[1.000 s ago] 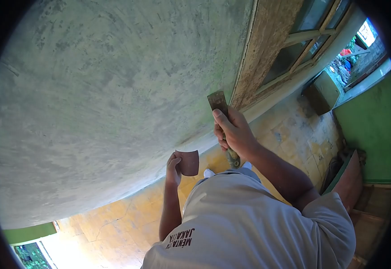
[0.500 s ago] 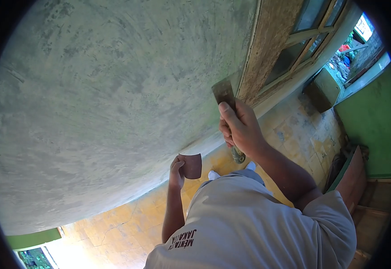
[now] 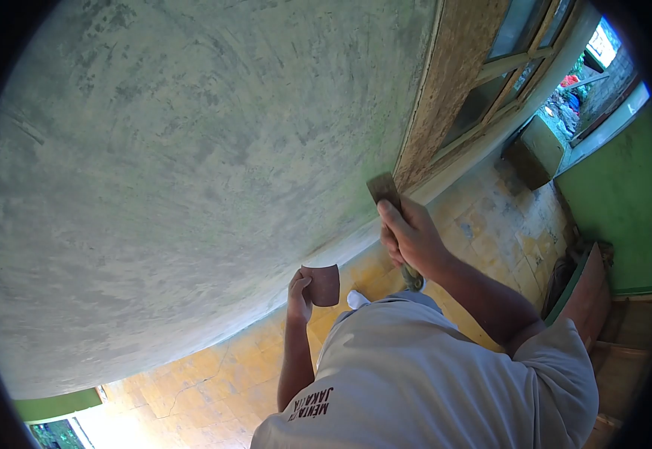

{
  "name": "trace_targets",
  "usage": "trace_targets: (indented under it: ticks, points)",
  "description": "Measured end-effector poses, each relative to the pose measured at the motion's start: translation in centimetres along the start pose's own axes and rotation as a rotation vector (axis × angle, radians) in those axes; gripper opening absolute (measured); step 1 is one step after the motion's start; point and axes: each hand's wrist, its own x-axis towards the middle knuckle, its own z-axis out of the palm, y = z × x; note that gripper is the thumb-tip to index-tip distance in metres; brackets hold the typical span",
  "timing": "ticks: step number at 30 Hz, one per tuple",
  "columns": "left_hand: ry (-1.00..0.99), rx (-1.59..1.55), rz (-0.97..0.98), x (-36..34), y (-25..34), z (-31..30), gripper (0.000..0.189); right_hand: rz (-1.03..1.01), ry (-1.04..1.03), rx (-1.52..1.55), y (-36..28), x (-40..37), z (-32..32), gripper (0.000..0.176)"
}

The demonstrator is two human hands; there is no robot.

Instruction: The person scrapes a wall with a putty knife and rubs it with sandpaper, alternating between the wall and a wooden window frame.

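Daylight pours in from the opening (image 3: 604, 46) top right, glaring off the yellow floor (image 3: 191, 382). The wall (image 3: 191, 150) is evenly lit and sharp, with a heavy fisheye bend and black vignette all round.

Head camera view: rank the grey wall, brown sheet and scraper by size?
1. Grey wall, by far.
2. Brown sheet in the left hand and scraper in the right hand: too alike to rank; that hand hides much of it.

The wall (image 3: 191, 187) is matt, streaky plaster, the scraper (image 3: 383, 188) dull stained metal, the sandpaper (image 3: 324, 284) rough brown paper, the frame (image 3: 453, 82) worn wood, the floor (image 3: 206, 374) cracked tile, the shirt (image 3: 430, 374) plain cloth.
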Motion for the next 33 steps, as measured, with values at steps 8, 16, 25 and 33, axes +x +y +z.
trace_targets:
  ticks: [8, 16, 25, 33]
  points:
    - [-0.029, -0.021, -0.024, 0.3, 0.0, 0.4, 0.021, -0.005, 0.009, 0.031, -1.2, 1.2, 0.6, 0.030]
    - [-0.044, -0.003, -0.019, 1.0, -0.2, 1.4, 0.020, 0.078, -0.037, -0.077, 2.5, -1.1, -0.9, 0.030]
    - [-0.010, -0.005, -0.028, 0.0, 0.2, 1.1, 0.022, -0.083, -0.007, -0.082, -0.2, 0.3, 0.4, 0.031]
    - [-0.008, 0.002, -0.009, 0.0, 0.2, 0.3, 0.025, -0.073, 0.024, -0.131, -0.9, 1.5, 0.5, 0.031]
